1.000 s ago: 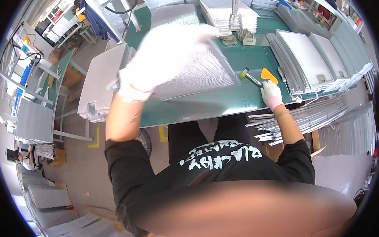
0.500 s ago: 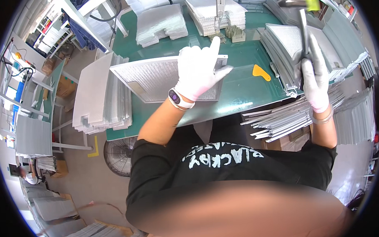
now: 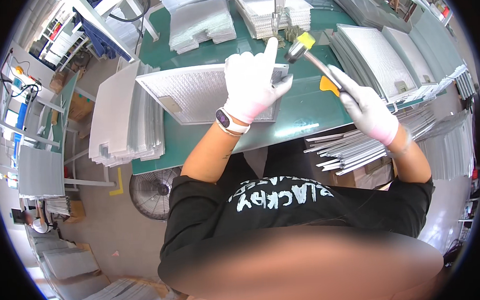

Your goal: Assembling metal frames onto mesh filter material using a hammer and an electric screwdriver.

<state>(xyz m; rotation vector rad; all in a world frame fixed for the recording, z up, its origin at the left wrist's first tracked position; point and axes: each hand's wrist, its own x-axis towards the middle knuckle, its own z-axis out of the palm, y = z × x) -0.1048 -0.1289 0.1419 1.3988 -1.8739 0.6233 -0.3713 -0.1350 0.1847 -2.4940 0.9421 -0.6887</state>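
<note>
My left hand (image 3: pixel 248 86), in a white glove, grips the upper edge of a silver mesh filter panel (image 3: pixel 198 101) with a thin metal frame. Its index finger and thumb stick out near the panel's right corner, while the other fingers curl over the edge. The panel leans up at a tilt on the green table. In my gloved right hand (image 3: pixel 366 108) is a mallet (image 3: pixel 298 48) with a black and yellow head, held by its handle. The head hangs in the air just right of my left fingertip, apart from the panel.
Mesh panels are stacked at the left (image 3: pixel 119 112), at the back (image 3: pixel 201 24) and at the right (image 3: pixel 374 58) of the green table (image 3: pixel 297 113). A yellow scraper (image 3: pixel 328 85) lies beneath the mallet handle. Metal strips (image 3: pixel 351 149) are piled below the right edge; a floor fan (image 3: pixel 156 194) stands at the left.
My right hand has swung the mallet from the upper right down and left, toward my left hand. The left hand keeps its hold on the panel, nearly in place.
</note>
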